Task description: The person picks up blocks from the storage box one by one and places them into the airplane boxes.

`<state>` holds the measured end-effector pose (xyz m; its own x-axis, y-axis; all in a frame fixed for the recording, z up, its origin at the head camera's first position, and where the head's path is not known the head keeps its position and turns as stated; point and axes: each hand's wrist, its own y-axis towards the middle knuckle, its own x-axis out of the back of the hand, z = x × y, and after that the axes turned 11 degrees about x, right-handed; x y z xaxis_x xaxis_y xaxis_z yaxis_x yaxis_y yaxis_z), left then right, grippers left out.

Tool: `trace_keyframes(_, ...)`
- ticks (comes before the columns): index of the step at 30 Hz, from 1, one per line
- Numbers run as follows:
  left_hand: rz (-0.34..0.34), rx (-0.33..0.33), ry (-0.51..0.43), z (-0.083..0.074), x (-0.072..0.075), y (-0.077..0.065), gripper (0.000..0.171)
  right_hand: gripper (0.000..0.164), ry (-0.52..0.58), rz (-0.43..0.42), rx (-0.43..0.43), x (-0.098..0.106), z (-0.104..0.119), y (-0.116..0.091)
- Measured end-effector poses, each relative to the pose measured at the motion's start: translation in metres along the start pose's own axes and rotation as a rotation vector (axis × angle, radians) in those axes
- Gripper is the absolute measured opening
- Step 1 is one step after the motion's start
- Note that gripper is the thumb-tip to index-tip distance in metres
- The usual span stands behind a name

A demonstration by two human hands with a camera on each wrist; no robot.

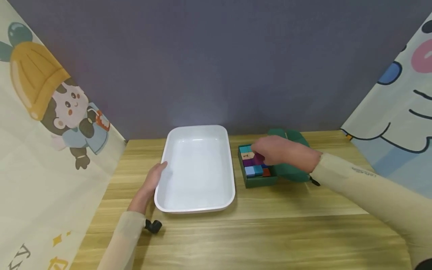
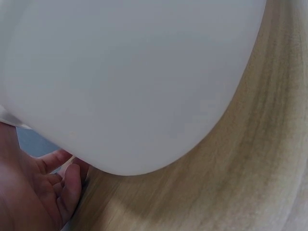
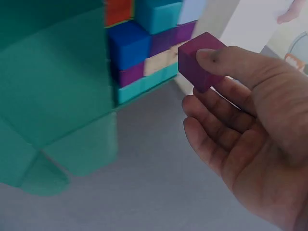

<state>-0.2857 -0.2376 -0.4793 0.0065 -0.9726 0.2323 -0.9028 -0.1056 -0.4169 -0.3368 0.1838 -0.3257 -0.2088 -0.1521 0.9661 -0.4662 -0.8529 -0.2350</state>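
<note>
A purple cube-shaped block (image 3: 199,65) is pinched between the thumb and fingers of my right hand (image 1: 275,150), over a green box (image 1: 261,182). Inside that box sit several coloured blocks: teal, purple, blue, red, and a natural wood one (image 1: 248,155) with a dark mark. My left hand (image 1: 153,180) grips the left rim of a white rectangular tray (image 1: 195,172), its thumb over the edge. From the left wrist, curled fingers (image 2: 72,187) show at the tray's underside edge. The tray holds nothing.
The box's green lid flap (image 1: 291,170) lies spread to the right, partly behind my right forearm. A grey panel (image 1: 216,67) stands behind the wooden table (image 1: 229,240). Cartoon-printed walls (image 1: 40,176) rise at both sides.
</note>
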Motion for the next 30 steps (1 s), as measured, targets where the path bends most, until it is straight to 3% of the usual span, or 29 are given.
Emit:
trace_keyframes(3,0.007,0.004,0.007,-0.001,0.002,-0.001,0.07,0.017,0.0,-0.026,-0.001,-0.006,-0.007,-0.006)
trace_keyframes(10,0.033,0.047,-0.004,-0.024,0.0,-0.026,0.058,0.014,-0.004,-0.007,-0.018,-0.017,-0.017,-0.009)
trace_keyframes(20,0.027,0.042,-0.023,0.002,0.003,-0.001,0.07,0.016,0.055,0.045,-0.059,-0.028,-0.017,-0.01)
trace_keyframes(30,0.025,0.023,-0.001,0.0,0.0,0.0,0.072,0.017,0.063,0.048,-0.093,-0.028,-0.02,-0.014)
